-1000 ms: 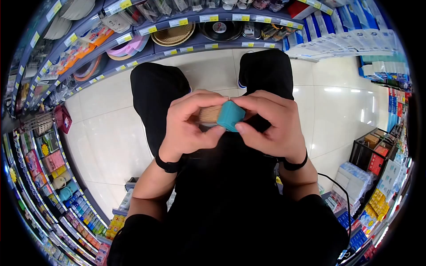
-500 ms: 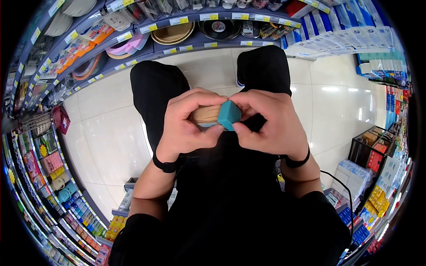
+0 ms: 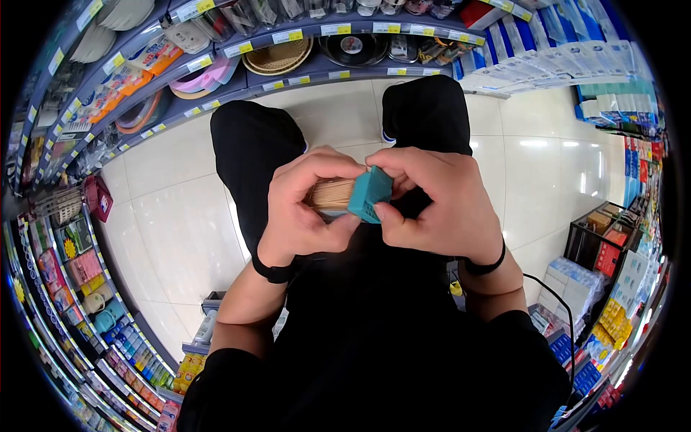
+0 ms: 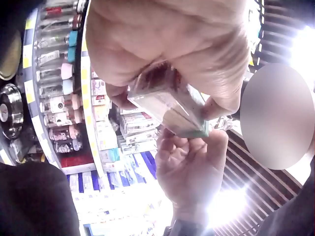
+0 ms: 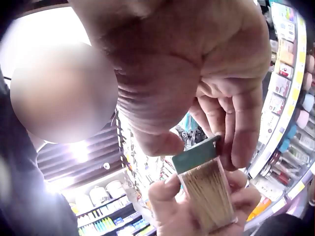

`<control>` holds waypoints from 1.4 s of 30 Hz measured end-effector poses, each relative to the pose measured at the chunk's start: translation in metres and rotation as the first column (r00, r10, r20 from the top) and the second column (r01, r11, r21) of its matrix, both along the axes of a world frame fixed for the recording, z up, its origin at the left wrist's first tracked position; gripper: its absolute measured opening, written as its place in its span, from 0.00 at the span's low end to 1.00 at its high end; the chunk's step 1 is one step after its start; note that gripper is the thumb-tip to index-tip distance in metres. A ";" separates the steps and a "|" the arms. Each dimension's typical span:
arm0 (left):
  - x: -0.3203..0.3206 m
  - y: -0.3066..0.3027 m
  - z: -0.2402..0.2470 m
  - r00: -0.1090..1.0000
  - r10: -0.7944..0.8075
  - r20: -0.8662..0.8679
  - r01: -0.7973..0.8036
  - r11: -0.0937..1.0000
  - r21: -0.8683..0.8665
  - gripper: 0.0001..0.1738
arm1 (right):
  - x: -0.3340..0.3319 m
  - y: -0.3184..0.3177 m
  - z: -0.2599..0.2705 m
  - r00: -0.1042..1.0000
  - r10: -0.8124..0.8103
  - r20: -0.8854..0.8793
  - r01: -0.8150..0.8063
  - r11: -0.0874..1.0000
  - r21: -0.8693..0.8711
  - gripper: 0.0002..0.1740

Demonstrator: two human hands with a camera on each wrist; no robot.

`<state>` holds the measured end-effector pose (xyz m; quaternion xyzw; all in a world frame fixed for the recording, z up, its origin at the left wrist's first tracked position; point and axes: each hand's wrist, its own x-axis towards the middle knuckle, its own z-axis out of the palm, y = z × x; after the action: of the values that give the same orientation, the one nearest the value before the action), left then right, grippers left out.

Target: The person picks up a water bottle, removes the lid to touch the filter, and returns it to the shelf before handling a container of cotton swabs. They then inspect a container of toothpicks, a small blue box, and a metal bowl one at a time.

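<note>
A clear plastic toothpick box [image 3: 332, 194] full of wooden toothpicks lies on its side between both hands, above the lap. My left hand [image 3: 299, 209] grips it by its edges, thumb on the near side and fingers on the far side. At its right end is a teal lid [image 3: 372, 193], which my right hand [image 3: 446, 203] pinches between thumb and forefinger. The lid sits tilted, with small holes along its near face. In the right wrist view, toothpicks [image 5: 207, 191] show through the clear wall below the lid [image 5: 197, 156].
Shop shelves [image 3: 273, 81] with baskets, pans and jars run along the front. Packed shelves [image 3: 108, 317] stand at the left, with boxed goods [image 3: 612, 324] at the right. Both knees [image 3: 425, 108] are beyond the hands, over a tiled floor [image 3: 165, 209].
The teal lid has turned in the right fingers, so its near face with holes now shows. More of the toothpicks came into sight after the first frame. The left hand keeps its grip.
</note>
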<state>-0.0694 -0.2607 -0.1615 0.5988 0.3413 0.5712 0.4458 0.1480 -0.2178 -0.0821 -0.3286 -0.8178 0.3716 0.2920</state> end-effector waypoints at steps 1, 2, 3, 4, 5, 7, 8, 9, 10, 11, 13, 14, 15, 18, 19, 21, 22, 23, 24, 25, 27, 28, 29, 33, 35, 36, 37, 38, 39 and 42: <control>0.000 0.000 -0.002 0.999 -0.016 0.043 0.018 0.999 -0.035 0.29 | -0.001 0.001 -0.001 1.000 -0.013 -0.014 0.012 0.999 -0.041 0.26; 0.000 0.000 -0.004 0.996 -0.032 0.086 0.038 0.997 -0.069 0.29 | -0.001 0.002 -0.001 0.999 -0.026 -0.028 0.024 0.996 -0.081 0.26; 0.000 -0.001 -0.008 0.996 -0.035 0.087 0.041 0.997 -0.067 0.29 | -0.001 0.001 0.000 0.999 -0.029 -0.027 0.027 0.996 -0.079 0.26; -0.001 -0.003 -0.012 0.982 -0.075 0.176 0.093 0.990 -0.101 0.29 | -0.002 -0.001 0.003 0.999 -0.049 -0.017 0.045 0.986 -0.159 0.29; -0.001 -0.004 -0.015 0.959 -0.109 0.263 0.148 0.980 -0.132 0.30 | -0.002 -0.003 0.004 0.998 -0.067 -0.006 0.063 0.969 -0.238 0.32; 0.001 -0.006 -0.015 0.914 -0.116 0.388 0.190 0.969 -0.157 0.32 | 0.003 0.005 0.001 0.997 -0.028 -0.071 0.011 0.974 -0.228 0.36; 0.003 -0.008 -0.015 0.854 -0.113 0.507 0.232 0.957 -0.177 0.34 | 0.005 0.007 -0.001 0.991 0.014 -0.134 -0.043 0.976 -0.213 0.40; 0.004 -0.008 -0.015 0.856 -0.113 0.505 0.229 0.958 -0.174 0.34 | 0.003 0.006 -0.002 0.991 0.017 -0.136 -0.045 0.977 -0.211 0.40; 0.006 -0.010 -0.015 0.832 -0.077 0.549 0.222 0.954 -0.203 0.36 | 0.000 0.004 -0.004 0.983 0.013 -0.181 -0.049 0.980 -0.192 0.42; 0.007 -0.010 -0.015 0.806 -0.041 0.591 0.217 0.948 -0.232 0.38 | -0.002 0.002 -0.007 0.974 0.010 -0.226 -0.050 0.983 -0.175 0.43; 0.007 -0.010 -0.017 0.795 -0.061 0.604 0.242 0.944 -0.223 0.42 | -0.003 0.001 -0.018 0.975 0.058 -0.217 -0.080 0.993 -0.092 0.45; 0.008 -0.009 -0.017 0.806 -0.068 0.588 0.226 0.953 -0.199 0.43 | -0.004 0.000 -0.024 0.978 0.042 -0.204 -0.048 0.999 -0.024 0.45; 0.010 -0.009 -0.018 0.816 -0.076 0.572 0.212 0.961 -0.175 0.44 | -0.004 -0.001 -0.027 0.981 0.024 -0.191 -0.015 0.999 0.044 0.44; 0.008 -0.007 -0.022 0.895 -0.077 0.440 0.131 0.987 -0.093 0.46 | -0.004 -0.002 -0.031 0.980 -0.025 -0.199 0.029 0.999 0.015 0.48; 0.009 -0.008 -0.020 0.895 -0.076 0.440 0.130 0.987 -0.093 0.46 | -0.004 -0.002 -0.036 0.980 -0.024 -0.200 0.028 0.999 0.016 0.48; 0.013 -0.008 -0.011 0.893 -0.045 0.448 0.102 0.989 -0.103 0.46 | -0.005 -0.003 -0.046 0.896 -0.157 -0.415 -0.041 0.902 -0.430 0.59; 0.014 -0.006 -0.011 0.893 -0.046 0.448 0.102 0.990 -0.102 0.46 | -0.003 -0.001 -0.044 0.879 -0.200 -0.433 -0.121 0.784 -0.609 0.62; 0.014 -0.002 -0.012 0.928 -0.062 0.368 0.078 0.997 -0.029 0.45 | -0.002 -0.002 -0.045 0.879 -0.200 -0.433 -0.121 0.784 -0.608 0.62; 0.013 0.001 -0.014 0.956 -0.069 0.284 0.059 0.997 0.046 0.45 | -0.001 -0.003 -0.047 0.861 -0.230 -0.455 -0.164 0.720 -0.674 0.58; 0.012 0.002 -0.015 0.957 -0.065 0.283 0.055 0.997 0.045 0.45 | -0.001 -0.004 -0.048 0.842 -0.260 -0.472 -0.211 0.647 -0.733 0.54; 0.008 0.002 -0.019 0.991 -0.054 0.124 0.048 0.997 0.054 0.48 | -0.003 -0.005 -0.047 0.821 -0.277 -0.499 -0.244 0.619 -0.746 0.54; 0.007 0.003 -0.024 0.993 -0.054 0.108 0.046 0.996 0.079 0.44 | -0.003 -0.005 -0.045 0.834 -0.273 -0.480 -0.214 0.640 -0.738 0.54; 0.006 0.004 -0.024 0.992 -0.054 0.110 0.046 0.996 0.078 0.44 | -0.003 -0.005 -0.043 0.846 -0.271 -0.460 -0.184 0.661 -0.727 0.54; 0.002 0.006 -0.022 0.996 -0.016 -0.092 0.026 0.994 0.104 0.43 | -0.005 -0.005 -0.048 0.855 -0.303 -0.421 -0.146 0.639 -0.756 0.54; 0.004 0.006 -0.018 0.993 -0.021 -0.120 0.034 0.993 0.110 0.42 | -0.003 -0.002 -0.049 0.873 -0.273 -0.404 -0.148 0.640 -0.754 0.53; 0.007 0.004 -0.011 0.993 0.056 -0.101 -0.050 0.997 0.057 0.41 | -0.003 -0.001 -0.048 0.873 -0.273 -0.404 -0.148 0.640 -0.754 0.53; 0.009 0.004 -0.007 0.987 0.133 -0.086 -0.134 0.991 0.002 0.40 | -0.002 0.001 -0.047 0.864 -0.290 -0.412 -0.136 0.653 -0.745 0.55; 0.008 0.005 -0.006 0.987 0.134 -0.085 -0.134 0.991 0.002 0.40 | -0.001 0.002 -0.045 0.854 -0.306 -0.420 -0.123 0.666 -0.736 0.57; 0.005 0.008 -0.007 0.976 0.190 -0.110 -0.186 0.982 0.042 0.41 | 0.002 0.000 -0.041 0.855 -0.306 -0.420 -0.124 0.665 -0.736 0.57; -0.003 0.010 -0.015 0.958 0.267 -0.103 -0.263 0.964 0.049 0.41 | 0.005 -0.013 -0.016 0.796 -0.221 -0.564 0.000 0.931 -0.364 0.69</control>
<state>-0.0728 -0.2511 -0.1765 0.5855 0.4322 0.5981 0.3356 0.1531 -0.2306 -0.0979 -0.2889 -0.5851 0.5753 0.4931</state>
